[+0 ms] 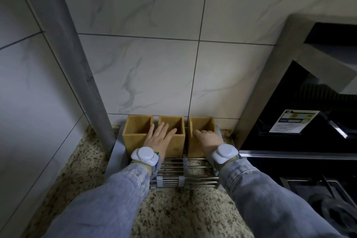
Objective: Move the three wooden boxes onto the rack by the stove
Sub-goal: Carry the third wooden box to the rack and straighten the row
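Observation:
Three open-topped wooden boxes stand in a row on the metal rack (193,176) against the tiled wall: the left box (135,133), the middle box (176,143) and the right box (197,143). My left hand (159,139) lies flat with spread fingers over the front rims of the left and middle boxes. My right hand (207,139) rests on the right box, fingers curled over its front rim. Both wrists carry grey round devices.
The rack sits on a speckled granite counter (173,212). A grey vertical pipe (81,75) rises at the left corner. A black stove (301,160) with a steel hood above stands directly right of the rack.

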`<state>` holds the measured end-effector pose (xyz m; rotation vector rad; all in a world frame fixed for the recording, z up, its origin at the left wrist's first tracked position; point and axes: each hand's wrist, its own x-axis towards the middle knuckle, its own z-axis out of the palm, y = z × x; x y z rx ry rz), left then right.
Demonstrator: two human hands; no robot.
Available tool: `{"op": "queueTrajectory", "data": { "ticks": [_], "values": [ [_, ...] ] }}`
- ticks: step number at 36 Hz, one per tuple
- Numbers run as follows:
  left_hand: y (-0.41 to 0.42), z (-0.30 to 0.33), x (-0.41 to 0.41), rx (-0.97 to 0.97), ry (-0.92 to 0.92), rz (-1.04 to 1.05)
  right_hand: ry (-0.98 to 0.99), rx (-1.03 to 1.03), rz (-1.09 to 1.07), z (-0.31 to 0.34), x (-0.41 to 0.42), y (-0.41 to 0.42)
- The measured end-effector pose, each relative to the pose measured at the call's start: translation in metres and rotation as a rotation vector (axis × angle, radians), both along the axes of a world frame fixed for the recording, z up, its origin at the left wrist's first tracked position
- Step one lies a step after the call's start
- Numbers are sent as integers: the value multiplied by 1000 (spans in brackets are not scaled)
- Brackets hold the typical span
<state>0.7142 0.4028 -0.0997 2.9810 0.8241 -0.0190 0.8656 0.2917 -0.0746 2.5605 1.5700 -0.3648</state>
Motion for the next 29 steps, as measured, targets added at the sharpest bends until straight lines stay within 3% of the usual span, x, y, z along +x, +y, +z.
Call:
{"op": "queueTrajectory", "data": {
  "ticks": [22,29],
  "values": [
    [-14,14,-3,41,72,36,-81,173,-147,-24,-28,-9],
    [-20,-5,-15,121,-115,189,-42,137,-171,-12,-31,-11]
  ]
}}
